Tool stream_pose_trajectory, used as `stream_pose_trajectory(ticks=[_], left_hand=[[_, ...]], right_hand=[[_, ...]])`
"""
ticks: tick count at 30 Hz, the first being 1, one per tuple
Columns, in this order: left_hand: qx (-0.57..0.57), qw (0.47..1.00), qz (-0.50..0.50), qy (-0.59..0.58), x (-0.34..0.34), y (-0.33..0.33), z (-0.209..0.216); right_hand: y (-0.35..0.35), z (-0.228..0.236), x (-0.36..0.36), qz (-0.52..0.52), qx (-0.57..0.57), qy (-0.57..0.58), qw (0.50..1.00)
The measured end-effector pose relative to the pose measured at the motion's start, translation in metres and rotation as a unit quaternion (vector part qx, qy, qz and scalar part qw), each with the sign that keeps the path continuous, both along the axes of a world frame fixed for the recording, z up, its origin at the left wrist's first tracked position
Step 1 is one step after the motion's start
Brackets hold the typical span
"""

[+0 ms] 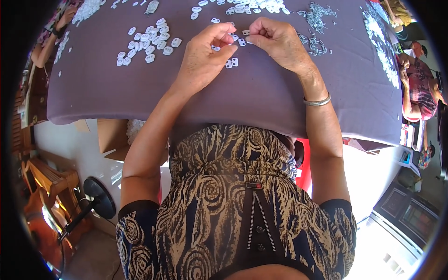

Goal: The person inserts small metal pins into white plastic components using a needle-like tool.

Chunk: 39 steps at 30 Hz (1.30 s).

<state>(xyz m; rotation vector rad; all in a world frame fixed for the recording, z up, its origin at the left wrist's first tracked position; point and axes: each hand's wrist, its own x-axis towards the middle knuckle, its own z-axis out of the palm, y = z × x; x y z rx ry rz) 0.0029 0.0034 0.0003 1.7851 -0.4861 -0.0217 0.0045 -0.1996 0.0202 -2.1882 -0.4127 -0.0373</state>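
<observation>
White two-holed pieces (241,42) lie between the hands, well inside the table's (252,100) near edge, nearer the right hand (252,37), whose pinch has indiscernible contents; left hand (232,39) parted at thumb and forefinger.

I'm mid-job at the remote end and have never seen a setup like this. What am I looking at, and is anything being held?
There is no machine here: these are a person's own bare left hand and right hand. The single picture comes from a wide camera on the person's head, looking down, so straight edges bend near the rim. Picture left is the person's left.

On the purplish cloth lie a cluster of white oval pieces to the left, small white pieces with dark holes around the hands, and small metal pieces to the right. Both hands have curled fingers; whether either grip holds a piece is too small to tell.
</observation>
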Motion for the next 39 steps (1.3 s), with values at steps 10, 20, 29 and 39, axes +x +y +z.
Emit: stream_pose_trajectory(ticks=[10,20,29,39], left_hand=[[-0.186,0.97,-0.094,0.128,0.0,-0.006,-0.002],[-0.249,0.941,-0.116,0.196,-0.007,-0.006,0.012],[-0.38,0.838,-0.215,0.326,-0.004,-0.008,0.011],[-0.308,0.878,-0.217,0.294,0.004,0.003,0.009]], right_hand=[[0.011,0.014,-0.01,0.059,0.172,0.08,0.98],[0.008,0.018,-0.013,0.084,0.257,0.127,0.954],[-0.001,0.006,-0.008,0.161,0.301,0.158,0.927],[0.015,0.009,-0.008,0.158,0.397,0.177,0.886]])
